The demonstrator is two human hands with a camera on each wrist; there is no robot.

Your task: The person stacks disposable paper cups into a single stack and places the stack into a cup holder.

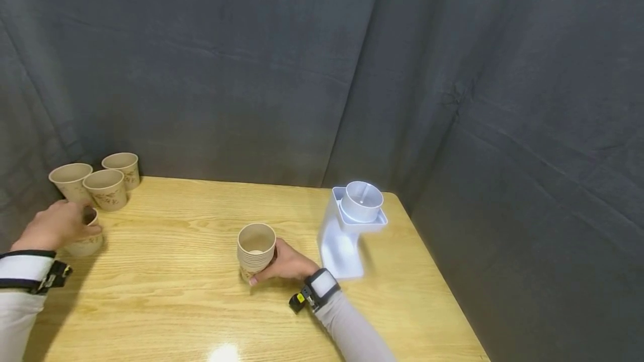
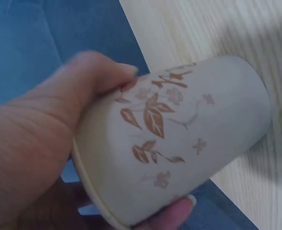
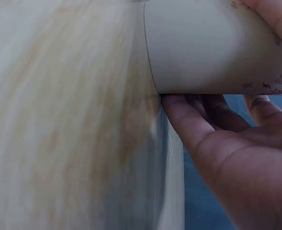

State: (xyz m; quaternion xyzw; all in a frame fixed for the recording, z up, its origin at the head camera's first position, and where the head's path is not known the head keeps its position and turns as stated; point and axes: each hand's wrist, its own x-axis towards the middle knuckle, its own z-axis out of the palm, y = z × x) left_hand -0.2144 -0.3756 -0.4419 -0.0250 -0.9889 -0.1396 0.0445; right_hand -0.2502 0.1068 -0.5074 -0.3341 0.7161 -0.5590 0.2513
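Left hand (image 1: 54, 227) grips a single cup (image 1: 84, 248) — right hand (image 1: 290, 263) holds a stack of cups (image 1: 251, 261).

The single cup is at the left of the table (image 1: 191, 306), just in front of three upright cups (image 1: 110, 200), clasped near its rim between thumb and fingers; whether its base rests fully on the wood is hard to tell; the stack stands upright mid-table, the right thumb and fingers round its lower part; a white stand (image 1: 343, 253) is to the right; a careless backward nudge could knock the single cup into its neighbours and tip one; too hard a squeeze might buckle its wall; uneven pressure low on the stack — nested cups are tall and light — could tilt it.
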